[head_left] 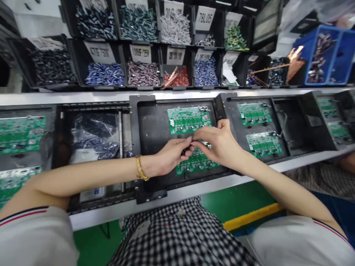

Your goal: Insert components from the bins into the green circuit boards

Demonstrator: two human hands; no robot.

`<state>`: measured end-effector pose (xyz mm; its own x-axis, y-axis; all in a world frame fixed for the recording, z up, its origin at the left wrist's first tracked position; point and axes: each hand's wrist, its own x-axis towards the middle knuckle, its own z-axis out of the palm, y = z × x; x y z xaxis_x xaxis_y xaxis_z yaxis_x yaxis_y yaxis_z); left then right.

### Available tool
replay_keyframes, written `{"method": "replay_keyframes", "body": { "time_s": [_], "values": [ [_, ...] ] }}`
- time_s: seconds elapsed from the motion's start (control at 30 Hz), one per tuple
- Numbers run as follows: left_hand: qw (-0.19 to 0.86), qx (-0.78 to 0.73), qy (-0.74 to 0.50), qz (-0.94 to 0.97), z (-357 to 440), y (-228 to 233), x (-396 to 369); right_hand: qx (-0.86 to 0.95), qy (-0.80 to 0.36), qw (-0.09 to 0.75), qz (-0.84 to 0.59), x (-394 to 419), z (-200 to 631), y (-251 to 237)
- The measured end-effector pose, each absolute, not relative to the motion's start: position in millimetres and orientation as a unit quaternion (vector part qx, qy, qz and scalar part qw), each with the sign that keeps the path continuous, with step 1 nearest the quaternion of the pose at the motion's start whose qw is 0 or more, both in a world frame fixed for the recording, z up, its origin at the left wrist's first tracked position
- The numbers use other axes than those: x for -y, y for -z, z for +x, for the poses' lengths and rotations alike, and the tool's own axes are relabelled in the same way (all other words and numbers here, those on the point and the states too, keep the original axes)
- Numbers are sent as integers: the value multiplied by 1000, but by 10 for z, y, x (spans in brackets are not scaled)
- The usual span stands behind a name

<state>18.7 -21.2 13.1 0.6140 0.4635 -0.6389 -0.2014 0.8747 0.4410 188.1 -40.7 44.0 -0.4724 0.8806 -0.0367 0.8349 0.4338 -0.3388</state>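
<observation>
Presently, the left hand (169, 157) and right hand (219, 142) meet fingertip to fingertip, pinching a small dark part (185, 150) over the lower circuit board (194, 162), which the black carrier tray (149, 122) seats flat.

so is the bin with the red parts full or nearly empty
Partly full. The red parts cover the floor of their black bin, with two tan strips lying on top, but the pile stays well below the label card.

head cam | looks fwd+down, steep | close over tray (149, 122) on line | bins (144, 66) at top edge
</observation>
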Motion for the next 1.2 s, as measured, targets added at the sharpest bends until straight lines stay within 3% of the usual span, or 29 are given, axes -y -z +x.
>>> {"method": "replay_keyframes", "body": {
  "time_s": [0.17,0.33,0.7,0.93,1.07,1.13,1.2],
  "values": [
    [870,-437,-139,180,303,-173,284,799,-77,40,-595,754,2311,-333],
    [860,-430,-88,260,306,-123,336,784,-73,13,-617,809,2481,-21],
    [856,-437,-117,251,296,-46,286,789,-64,-4,-611,776,2464,31],
    [863,-413,-116,266,326,-53,353,767,-160,126,-609,806,2122,-211],
    [858,-407,-114,292,64,-192,444,804,-198,146,-542,787,1824,-308],
    [818,-445,-97,351,-302,-285,522,817,-201,137,-523,773,1738,-261],
    [695,-532,-84,477,-788,-354,637,830,-219,114,-499,761,1686,-169]
  ]
}}
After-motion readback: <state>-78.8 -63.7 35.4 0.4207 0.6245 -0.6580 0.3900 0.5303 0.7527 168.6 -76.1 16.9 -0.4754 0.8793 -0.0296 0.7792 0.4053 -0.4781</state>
